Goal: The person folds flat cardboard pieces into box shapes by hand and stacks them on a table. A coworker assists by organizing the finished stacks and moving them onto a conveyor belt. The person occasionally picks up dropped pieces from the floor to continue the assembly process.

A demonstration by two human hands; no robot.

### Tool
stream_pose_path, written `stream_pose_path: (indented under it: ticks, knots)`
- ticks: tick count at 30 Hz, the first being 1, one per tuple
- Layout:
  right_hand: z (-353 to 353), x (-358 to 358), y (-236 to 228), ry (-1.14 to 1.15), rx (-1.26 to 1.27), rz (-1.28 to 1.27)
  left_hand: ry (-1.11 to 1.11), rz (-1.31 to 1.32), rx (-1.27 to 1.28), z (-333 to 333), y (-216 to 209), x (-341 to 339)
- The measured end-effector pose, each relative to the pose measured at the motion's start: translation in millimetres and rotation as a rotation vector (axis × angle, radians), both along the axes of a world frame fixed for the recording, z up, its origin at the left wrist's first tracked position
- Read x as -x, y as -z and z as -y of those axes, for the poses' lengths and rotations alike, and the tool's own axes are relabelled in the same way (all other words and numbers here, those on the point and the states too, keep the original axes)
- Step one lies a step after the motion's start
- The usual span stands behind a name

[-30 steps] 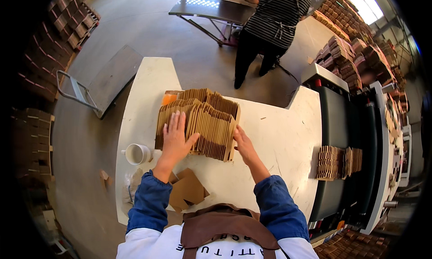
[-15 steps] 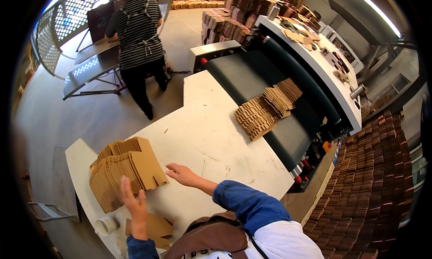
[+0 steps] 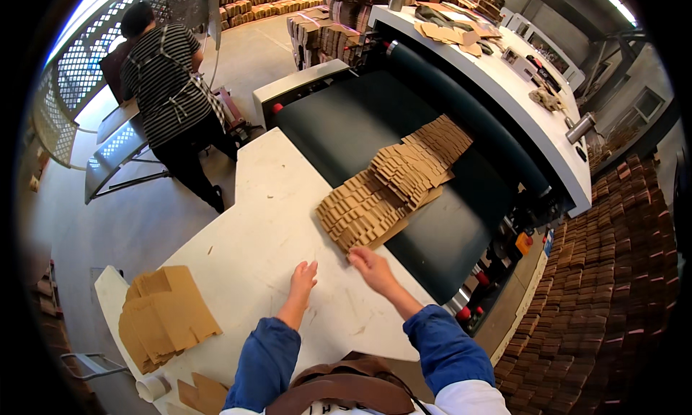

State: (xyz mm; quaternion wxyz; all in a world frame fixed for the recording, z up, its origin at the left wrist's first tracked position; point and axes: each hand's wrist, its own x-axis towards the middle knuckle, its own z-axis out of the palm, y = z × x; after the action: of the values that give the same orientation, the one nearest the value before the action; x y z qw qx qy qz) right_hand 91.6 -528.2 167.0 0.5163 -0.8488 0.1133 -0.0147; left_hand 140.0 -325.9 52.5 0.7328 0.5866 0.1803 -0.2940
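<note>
The broad, white, flat table meets the dark, smooth conveyor belt. Across their join lies the long row of overlapping brown cardboard pieces; uneven pushing could splay it, I judge. Its long axis points near-left to far-right. My bare right hand is at its near end, grip unclear to me; my bare left hand is loosely spread, empty.

The fanned pieces look like matt cardboard with rough, ridged edges, the dark belt smooth and rubbery with a soft sheen, the white tabletop smooth but scuffed, the sleeves creased blue cloth, the apron matt brown fabric, and the roller end shiny metal
</note>
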Motion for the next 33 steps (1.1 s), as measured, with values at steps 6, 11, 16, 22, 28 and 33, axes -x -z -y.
stream_pose_path:
  ticks: [6, 11, 16, 22, 28, 33]
  knots:
    - [154.5, -94.3, -10.1, 0.247, 0.213, 0.234, -0.125, -0.181, -0.009, 91.8, 4.5, -69.7]
    - [243.4, -164.1, 10.3, 0.241, 0.469, 0.247, -0.092, -0.199, 0.221, 103.4, -8.0, -89.3]
    - [274.9, -201.7, 45.5, 0.196, 0.583, 0.215, 0.056, -0.038, 0.119, 115.5, -10.4, -98.7]
    - [293.5, -209.5, 53.3, 0.112, 0.524, 0.188, -0.048, -0.008, 0.206, 159.1, -27.0, -89.0]
    - [292.2, -212.1, 63.8, 0.038, 0.608, 0.199, -0.218, -0.216, 0.654, 183.4, -11.8, -94.2]
    - [280.3, -202.3, 74.8, 0.018, 0.712, 0.261, -0.144, -0.265, 0.668, 185.9, 7.5, -98.2]
